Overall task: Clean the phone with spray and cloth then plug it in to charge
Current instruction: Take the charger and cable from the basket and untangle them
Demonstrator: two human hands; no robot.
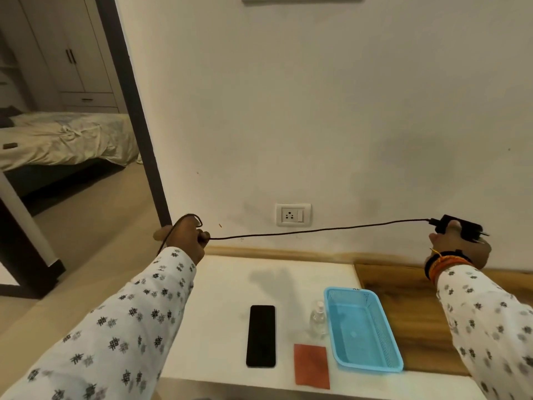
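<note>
A black phone (pixel 261 336) lies flat, screen up, on the white table top (pixel 225 298). To its right stand a small clear spray bottle (pixel 318 317) and a folded orange cloth (pixel 312 366). A black charger cable (pixel 317 230) is stretched taut between my raised hands above the table. My left hand (pixel 184 236) is closed around the cable's free end, with a loop over the knuckles. My right hand (pixel 458 243) grips the black charger plug (pixel 458 226), pins pointing right. A white wall socket (pixel 293 215) sits on the wall between the hands, just above the cable.
An empty blue plastic basket (pixel 363 330) rests beside the bottle, partly over a wooden surface (pixel 415 307) at the right. A dark door frame (pixel 135 111) at left opens onto a bedroom with a bed (pixel 63 137).
</note>
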